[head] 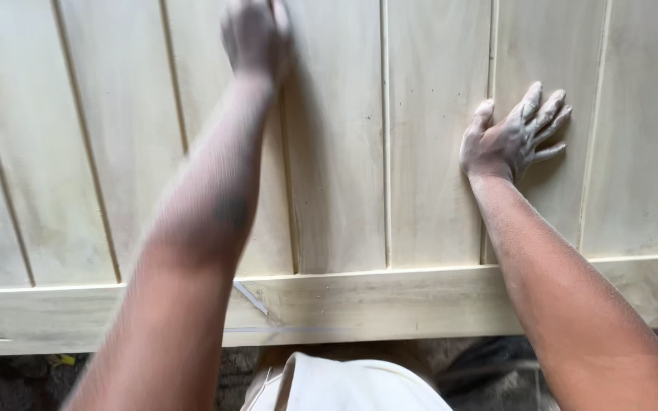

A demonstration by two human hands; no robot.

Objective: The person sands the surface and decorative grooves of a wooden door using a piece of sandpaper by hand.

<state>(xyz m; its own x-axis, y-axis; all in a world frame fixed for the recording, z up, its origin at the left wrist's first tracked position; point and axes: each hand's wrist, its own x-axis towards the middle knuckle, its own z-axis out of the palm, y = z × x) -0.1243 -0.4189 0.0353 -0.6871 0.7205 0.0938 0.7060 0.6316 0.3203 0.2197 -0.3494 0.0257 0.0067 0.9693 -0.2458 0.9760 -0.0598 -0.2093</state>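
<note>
Left hand [257, 34], motion-blurred at the top edge, presses on the panel [336, 152] near a groove; whether its fingers are curled or hold an abrasive can't be told. Panel lies flat before the person: approx. seven pale boards w/ six grooves in view, one bottom rail [390, 304], one pencil mark on the rail. Right hand [513, 138] rests flat, fingers spread, gripping nothing; judging by dust on both arms and the even pale surface, smoothing looks well along, remainder unclear.

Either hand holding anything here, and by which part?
Right hand holds nothing: it lies flat, fingers spread, on the pale wooden panel. Left hand is blurred at the top edge, against the panel; whether it grips anything cannot be told.
</note>
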